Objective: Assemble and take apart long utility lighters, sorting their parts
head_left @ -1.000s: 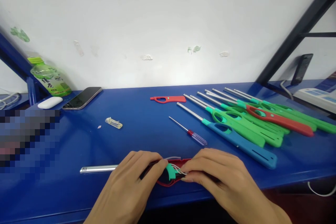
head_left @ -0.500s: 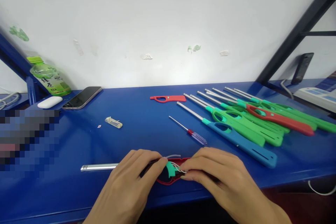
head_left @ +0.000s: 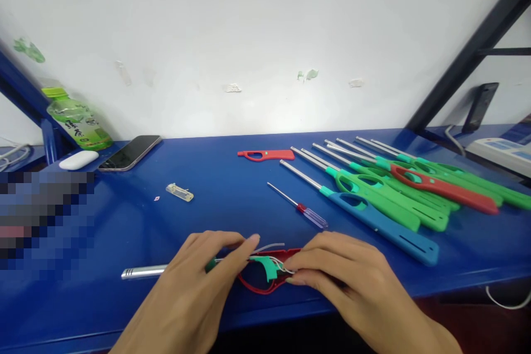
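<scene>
An opened red gas lighter casing [head_left: 264, 290] lies at the table's front, between my hands. A green trigger [head_left: 271, 270] sits in it, with thin white wires [head_left: 279, 263] and a clear tube [head_left: 271, 246] beside it. My left hand [head_left: 203, 274] is closed around the front part, where the silver metal tube [head_left: 143, 272] pokes out to the left, slightly tilted. With fingers and thumb pinched, my right hand [head_left: 342, 265] holds the casing's handle end and the wires there. The fingers hide much of the inside.
A screwdriver [head_left: 301, 207] lies behind my right hand. Several assembled lighters [head_left: 373, 221] fill the right side. Further back is a red half-shell [head_left: 269, 155]; left are a clear plastic part [head_left: 180, 192], a phone [head_left: 130, 153], a white case [head_left: 78, 160] and a bottle [head_left: 78, 121].
My left hand has shifted left and its thumb has lifted. The metal tube has moved left and tilted a little, and more of the trigger and casing loop shows. My right hand stays put.
</scene>
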`<act>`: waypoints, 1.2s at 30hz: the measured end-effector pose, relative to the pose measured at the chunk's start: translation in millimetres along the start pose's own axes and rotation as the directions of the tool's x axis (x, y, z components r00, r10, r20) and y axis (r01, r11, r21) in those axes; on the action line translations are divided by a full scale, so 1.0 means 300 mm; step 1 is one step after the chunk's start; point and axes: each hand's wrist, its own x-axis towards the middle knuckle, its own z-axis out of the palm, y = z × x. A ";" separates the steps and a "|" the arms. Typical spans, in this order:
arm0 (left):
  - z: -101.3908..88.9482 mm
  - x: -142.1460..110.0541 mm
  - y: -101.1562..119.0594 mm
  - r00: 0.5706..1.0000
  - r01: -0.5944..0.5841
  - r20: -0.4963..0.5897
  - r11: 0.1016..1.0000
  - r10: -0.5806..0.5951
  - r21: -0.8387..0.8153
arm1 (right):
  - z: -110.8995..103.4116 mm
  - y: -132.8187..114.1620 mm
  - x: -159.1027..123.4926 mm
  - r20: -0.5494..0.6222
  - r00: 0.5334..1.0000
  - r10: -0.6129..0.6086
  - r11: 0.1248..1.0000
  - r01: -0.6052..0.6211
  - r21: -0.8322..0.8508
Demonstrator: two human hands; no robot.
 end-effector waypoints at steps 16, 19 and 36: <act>-0.003 0.032 0.047 0.998 -0.065 -0.016 0.986 0.063 -0.152 | 0.004 0.003 -0.008 -0.037 0.998 0.046 0.997 -0.043 0.064; 0.000 0.029 0.045 0.997 -0.080 -0.010 0.986 0.080 -0.148 | 0.005 0.006 -0.012 -0.032 0.999 0.026 0.999 -0.025 0.048; 0.009 0.055 0.067 0.994 -0.087 -0.066 0.993 0.081 -0.084 | 0.012 -0.014 -0.013 0.046 0.998 0.051 0.990 -0.045 -0.134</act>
